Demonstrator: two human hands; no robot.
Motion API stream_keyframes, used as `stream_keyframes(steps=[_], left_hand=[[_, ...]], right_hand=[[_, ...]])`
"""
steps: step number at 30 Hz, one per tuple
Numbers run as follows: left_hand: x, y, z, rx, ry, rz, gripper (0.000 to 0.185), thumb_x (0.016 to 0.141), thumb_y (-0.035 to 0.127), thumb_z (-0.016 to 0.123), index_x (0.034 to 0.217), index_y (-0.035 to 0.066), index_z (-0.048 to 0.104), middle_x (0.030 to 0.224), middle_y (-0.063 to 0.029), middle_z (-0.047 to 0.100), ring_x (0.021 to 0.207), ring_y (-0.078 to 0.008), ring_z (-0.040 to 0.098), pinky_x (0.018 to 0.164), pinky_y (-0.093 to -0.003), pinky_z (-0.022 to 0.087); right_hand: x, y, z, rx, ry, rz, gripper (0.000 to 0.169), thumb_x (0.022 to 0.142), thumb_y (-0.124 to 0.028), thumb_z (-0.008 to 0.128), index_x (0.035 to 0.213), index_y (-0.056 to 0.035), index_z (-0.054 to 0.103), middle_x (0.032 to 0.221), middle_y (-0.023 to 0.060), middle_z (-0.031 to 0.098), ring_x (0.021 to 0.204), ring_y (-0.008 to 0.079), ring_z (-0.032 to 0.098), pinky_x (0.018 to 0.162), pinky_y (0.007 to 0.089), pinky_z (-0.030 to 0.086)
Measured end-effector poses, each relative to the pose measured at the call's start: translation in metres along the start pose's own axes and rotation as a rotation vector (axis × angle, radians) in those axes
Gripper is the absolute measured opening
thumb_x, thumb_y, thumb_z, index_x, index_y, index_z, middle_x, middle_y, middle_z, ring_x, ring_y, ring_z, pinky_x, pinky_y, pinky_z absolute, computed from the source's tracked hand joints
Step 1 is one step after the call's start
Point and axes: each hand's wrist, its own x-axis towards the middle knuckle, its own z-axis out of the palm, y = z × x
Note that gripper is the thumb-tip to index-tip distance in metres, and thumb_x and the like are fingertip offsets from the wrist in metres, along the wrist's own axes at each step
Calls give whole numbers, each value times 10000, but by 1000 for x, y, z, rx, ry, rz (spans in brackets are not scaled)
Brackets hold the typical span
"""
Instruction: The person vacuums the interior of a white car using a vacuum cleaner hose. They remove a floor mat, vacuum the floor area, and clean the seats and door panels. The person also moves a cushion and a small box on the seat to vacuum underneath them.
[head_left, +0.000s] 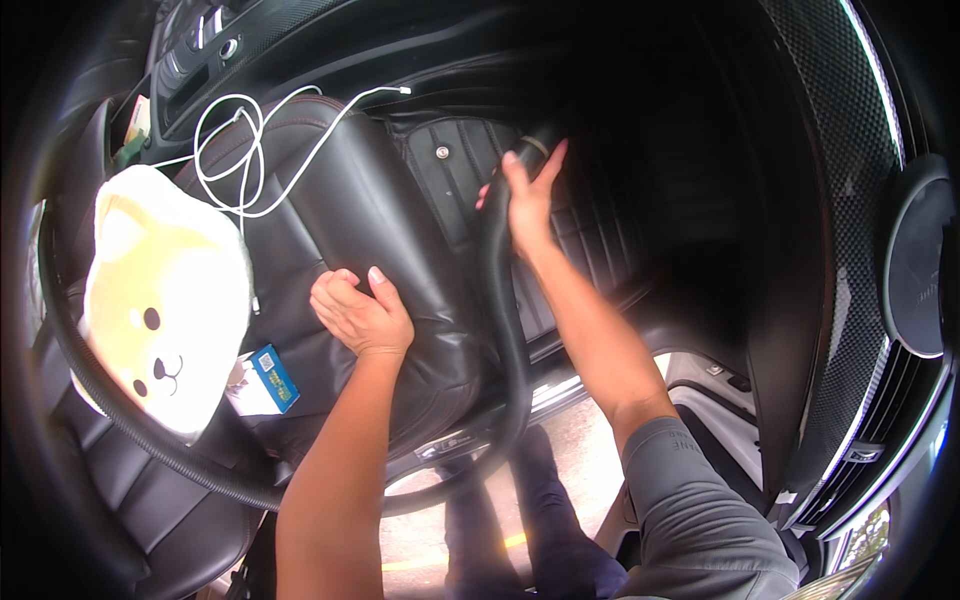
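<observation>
My right hand (531, 201) grips a black corrugated vacuum hose (511, 322) near its cuff, over the quilted car floor mat (465, 161). The nozzle end is lost in the dark footwell. From my hand the hose runs back over the door sill, curves past my legs and passes behind my left forearm. My left hand (364, 313) is above the black leather car seat (360, 187), fingers loosely curled and thumb apart, holding nothing. Whether it touches the seat I cannot tell.
A dog-faced plush cushion (176, 300) leans on the seat's left side, the hose crossing in front. Beside it lies a small blue-and-white box (274, 381). A white charging cable (259, 142) loops over the seat toward the centre console (191, 82). The dashboard (817, 150) rises at right.
</observation>
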Motion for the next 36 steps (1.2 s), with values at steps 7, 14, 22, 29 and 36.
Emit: stream_keyframes(steps=[7, 14, 22, 29, 36], left_hand=[[-2, -3, 2, 10, -21, -12, 259, 845, 201, 568, 955, 28, 412, 994, -167, 427, 973, -360, 437, 863, -459, 337], [-3, -1, 6, 49, -45, -38, 261, 864, 225, 556, 944, 23, 412, 974, -153, 420, 954, -350, 437, 845, -450, 341], [-2, -7, 7, 56, 12, 12, 314, 915, 308, 523, 939, 14, 416, 946, -152, 419, 932, -344, 425, 839, -442, 339], [-5, -10, 10, 71, 32, 0, 326, 918, 339, 533, 933, 29, 431, 963, -147, 439, 951, -350, 438, 847, -449, 352], [-3, -2, 15, 67, 32, -6, 334, 890, 359, 564, 952, 51, 451, 982, -134, 461, 954, -348, 464, 824, -453, 377]], right_hand=[[-38, 55, -53, -693, -276, -111, 913, 873, -252, 668, 1537, -290, 42, 1140, 212, 612, 1026, 322, 614, 918, 388, 486], [-22, 8, -48, -959, -540, 7, 755, 821, -286, 691, 1484, -286, 332, 1053, 178, 677, 954, 239, 661, 873, 330, 487], [-128, -29, -132, -1182, -743, 156, 734, 789, -214, 677, 1460, -273, 385, 998, 203, 677, 941, 301, 662, 866, 348, 472], [-220, -77, -207, -1041, -612, 744, 768, 754, -269, 705, 1459, -254, 399, 1200, 182, 624, 1054, 273, 627, 920, 339, 485], [-141, -57, -289, -593, 199, 688, 819, 838, -293, 710, 1494, -109, 255, 829, 143, 643, 527, 192, 600, 466, 323, 533]])
